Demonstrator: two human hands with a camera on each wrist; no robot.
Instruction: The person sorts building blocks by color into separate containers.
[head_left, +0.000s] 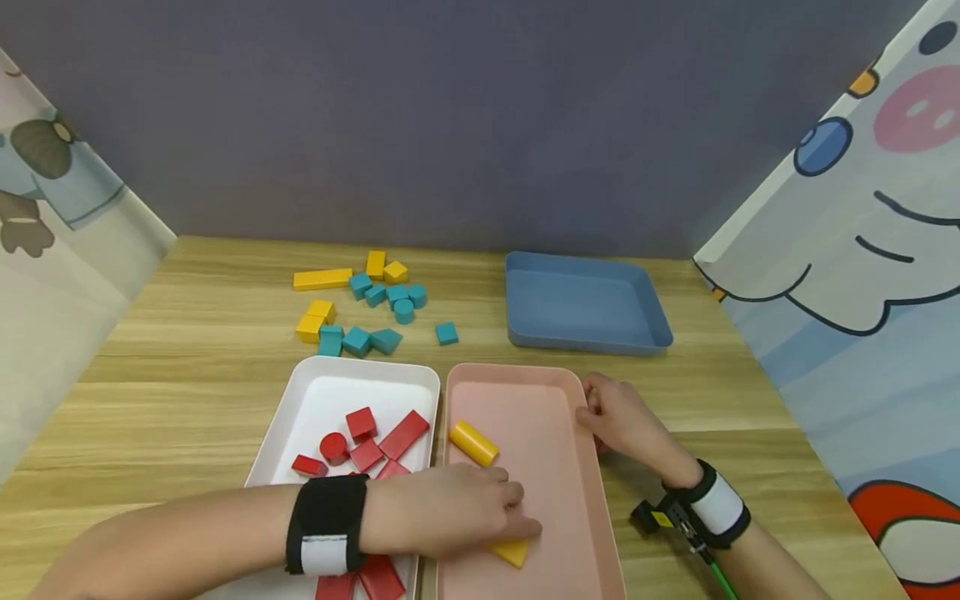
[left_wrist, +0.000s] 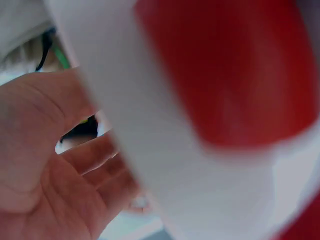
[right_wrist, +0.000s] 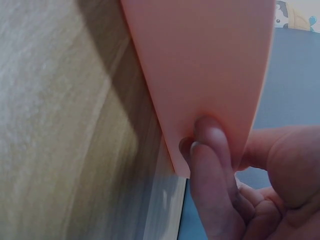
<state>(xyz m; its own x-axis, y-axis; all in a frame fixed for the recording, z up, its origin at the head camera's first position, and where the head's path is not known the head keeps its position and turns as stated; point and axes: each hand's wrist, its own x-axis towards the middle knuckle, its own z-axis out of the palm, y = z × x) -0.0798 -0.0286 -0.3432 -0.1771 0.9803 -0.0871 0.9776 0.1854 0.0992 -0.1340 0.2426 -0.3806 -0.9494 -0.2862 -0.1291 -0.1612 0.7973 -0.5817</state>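
My left hand (head_left: pixel 450 508) reaches over the white tray (head_left: pixel 306 392) into the pink tray (head_left: pixel 540 417). Its fingers bend down beside a yellow block (head_left: pixel 513 553), partly covered by the hand; whether they grip it is hidden. In the left wrist view the fingers (left_wrist: pixel 112 175) pass behind the white tray's wall. Another yellow block, a cylinder (head_left: pixel 474 442), lies in the pink tray. At that tray's far right side, my right hand (head_left: pixel 626 421) pinches the wall, fingers (right_wrist: pixel 210 165) on the outside and thumb over the rim. Several red blocks (head_left: pixel 405 434) lie in the white tray.
A blue tray (head_left: pixel 585 304) stands at the back right. Behind the white tray lie several yellow blocks (head_left: pixel 322 279) and teal blocks (head_left: pixel 357 342) on the wooden table (head_left: pixel 187 367). A grey panel (head_left: pixel 450 125) closes off the back; printed sheets (head_left: pixel 847 275) flank the sides.
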